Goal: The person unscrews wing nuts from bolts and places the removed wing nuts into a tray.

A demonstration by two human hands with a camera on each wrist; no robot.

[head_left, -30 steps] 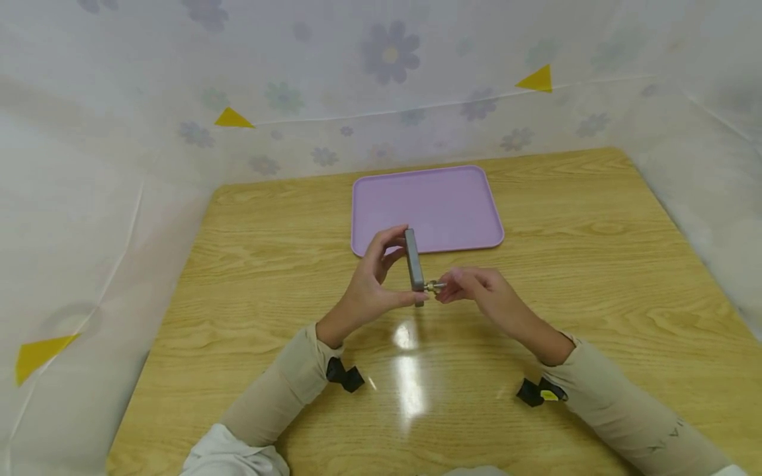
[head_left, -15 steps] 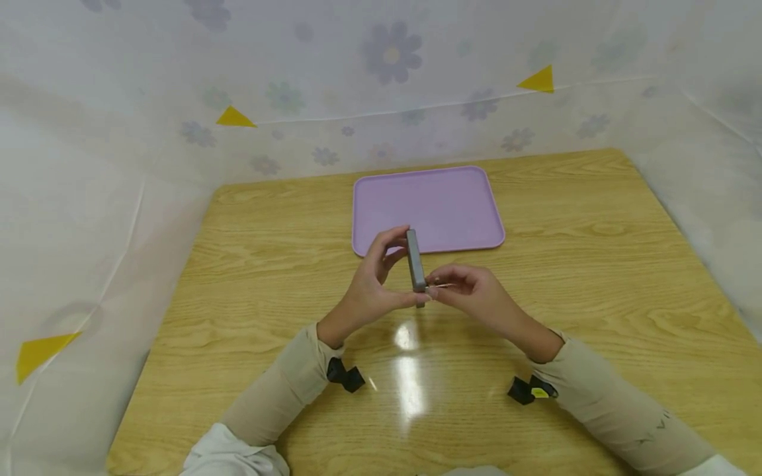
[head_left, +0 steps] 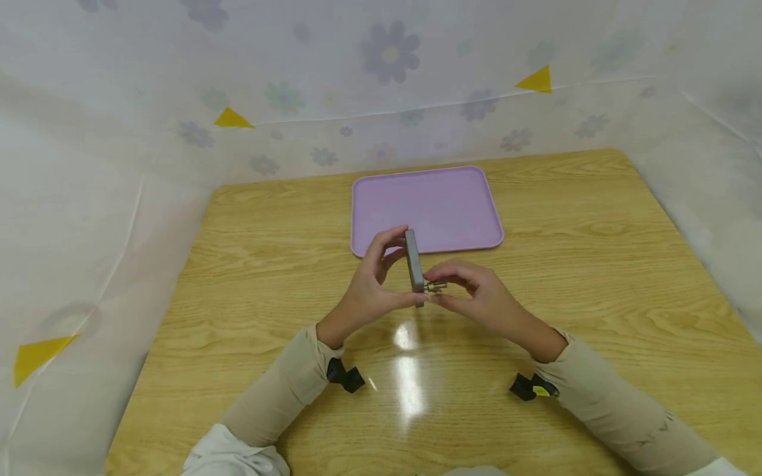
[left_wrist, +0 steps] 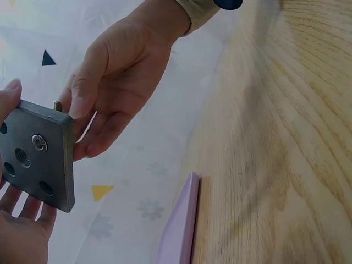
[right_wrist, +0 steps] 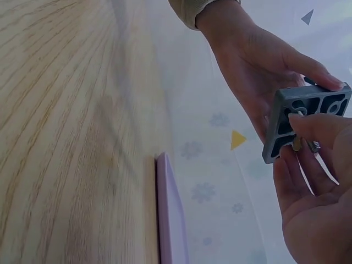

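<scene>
In the head view my left hand (head_left: 372, 281) holds a grey metal plate (head_left: 414, 259) on edge above the table, fingers at its far end and thumb at its near end. The left wrist view shows the plate's flat face with several holes and a round screw head (left_wrist: 39, 143). From the plate's ribbed side the threaded bolt end (right_wrist: 313, 146) sticks out, with a brass-coloured wing nut (right_wrist: 297, 144) on it. My right hand (head_left: 476, 291) pinches around the wing nut, thumb and index fingertips close against the plate; the fingers partly hide the nut.
A light purple tray (head_left: 428, 208) lies on the wood-grain table (head_left: 595, 264) beyond the hands. Pale flowered sheeting (head_left: 321, 79) with yellow triangles hangs behind and beside the table.
My right hand has moved left from the bolt's outer end to close by the plate, and its fingers have shifted around the wing nut. The left hand and plate hold still.
</scene>
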